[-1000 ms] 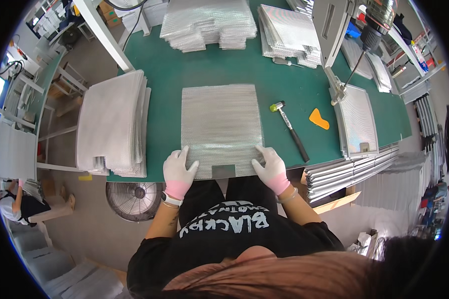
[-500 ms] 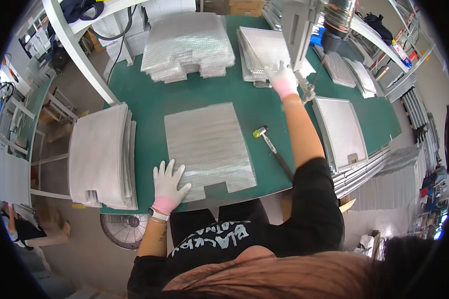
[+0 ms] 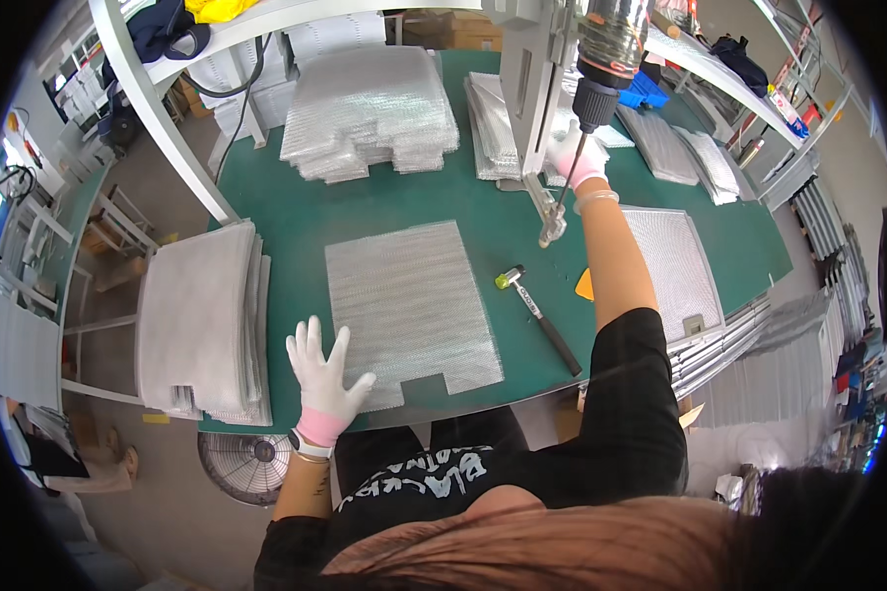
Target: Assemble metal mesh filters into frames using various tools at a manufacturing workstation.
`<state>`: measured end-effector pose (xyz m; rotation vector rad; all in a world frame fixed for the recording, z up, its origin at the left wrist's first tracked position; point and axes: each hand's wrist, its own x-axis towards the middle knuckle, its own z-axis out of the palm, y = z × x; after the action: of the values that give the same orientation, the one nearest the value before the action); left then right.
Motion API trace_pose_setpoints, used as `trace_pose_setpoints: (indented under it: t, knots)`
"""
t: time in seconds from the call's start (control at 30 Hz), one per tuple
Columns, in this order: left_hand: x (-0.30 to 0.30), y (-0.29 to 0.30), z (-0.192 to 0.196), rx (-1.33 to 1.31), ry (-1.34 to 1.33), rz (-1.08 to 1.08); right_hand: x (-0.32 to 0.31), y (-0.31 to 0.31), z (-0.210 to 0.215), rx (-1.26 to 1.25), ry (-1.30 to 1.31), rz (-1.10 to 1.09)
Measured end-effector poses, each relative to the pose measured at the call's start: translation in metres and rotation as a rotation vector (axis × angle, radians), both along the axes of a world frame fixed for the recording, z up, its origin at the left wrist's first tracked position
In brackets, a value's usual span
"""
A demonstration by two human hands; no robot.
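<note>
Mesh sheet [image 3: 404, 305], one, silver-grey, flat on the green counter [image 3: 286, 212] in front of the person; long axis appears to run from the near edge toward the back, far end leaning slightly left, notch cut in the near side. Left hand [image 3: 327, 382], white glove with pink cuff: fingers spread wide on the counter just left of the sheet's near corner, thumb reaching to its edge; grip fully open, nothing held. Of the two hands, this is the nearer to the sheet, which lies directly to its right. Right hand [image 3: 565, 150], same glove: arm stretched far forward, beyond the sheet's back right corner and well apart from it; fingers partly hidden by the power driver [image 3: 611, 49] and its upright bracket [image 3: 530, 89], so grip opening and contents cannot be told. Rear right stack of sheets [image 3: 490, 128]: at the back of the counter, close by the right hand, mostly to its left, well out of the left hand's reach. Hammer [image 3: 545, 323], dark handle, yellow-green face: between the sheet and the right forearm, touching neither.
</note>
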<state>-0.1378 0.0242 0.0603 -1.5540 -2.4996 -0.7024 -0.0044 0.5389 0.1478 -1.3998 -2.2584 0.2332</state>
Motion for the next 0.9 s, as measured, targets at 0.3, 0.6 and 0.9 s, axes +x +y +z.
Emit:
trace_pose_setpoints:
  t: [0.3,0.6,0.9]
  knots:
    - [0.018,-0.010,-0.006,0.086,-0.111,-0.075,0.017,0.067,-0.062,0.199,-0.203,0.172]
    - [0.032,-0.011,-0.002,0.089,-0.193,-0.109,0.034,0.034,-0.019,-0.122,0.656,-0.014]
    - [0.039,-0.002,-0.005,0.074,-0.233,-0.163,0.039,-0.008,-0.008,-0.038,0.154,-0.017]
